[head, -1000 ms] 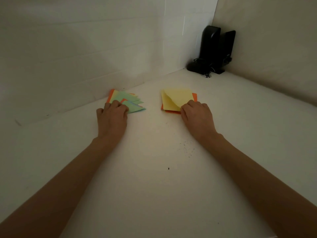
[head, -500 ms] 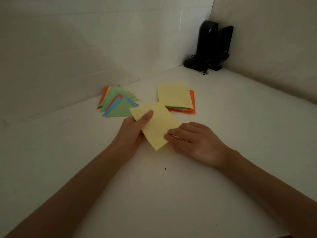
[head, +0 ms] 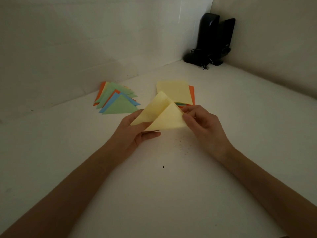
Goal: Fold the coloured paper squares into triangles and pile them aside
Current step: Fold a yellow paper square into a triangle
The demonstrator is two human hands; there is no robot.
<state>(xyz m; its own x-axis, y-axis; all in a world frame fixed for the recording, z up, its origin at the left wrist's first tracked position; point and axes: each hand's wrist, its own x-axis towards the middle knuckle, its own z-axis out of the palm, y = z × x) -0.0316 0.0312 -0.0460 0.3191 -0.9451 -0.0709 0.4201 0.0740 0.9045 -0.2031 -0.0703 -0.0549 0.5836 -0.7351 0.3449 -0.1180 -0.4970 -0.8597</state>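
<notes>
Yellow paper square (head: 161, 115), half folded along its diagonal, is held over the white table (head: 154, 194) at the centre of the frame, its two flaps standing apart like a tent and not yet pressed flat. The left hand (head: 135, 133) grips the sheet's lower left part, thumb along the near edge and fingers behind the paper. The right hand (head: 204, 124) pinches the right-hand corner between thumb and fingertips.

Just above centre lies the stack of unfolded squares (head: 175, 91), a yellow one on top, an orange one showing along the right edge, green and blue edges between them. The held sheet hides the stack's near corner.

Left of the stack and apart from it, a fanned pile of folded triangles (head: 118, 100) lies close to the wall (head: 68, 48), a green triangle uppermost over blue, orange and yellow ones. A black device (head: 212, 38) with a tangle of cord at its foot stands in the table's far corner, upper right of the frame.
</notes>
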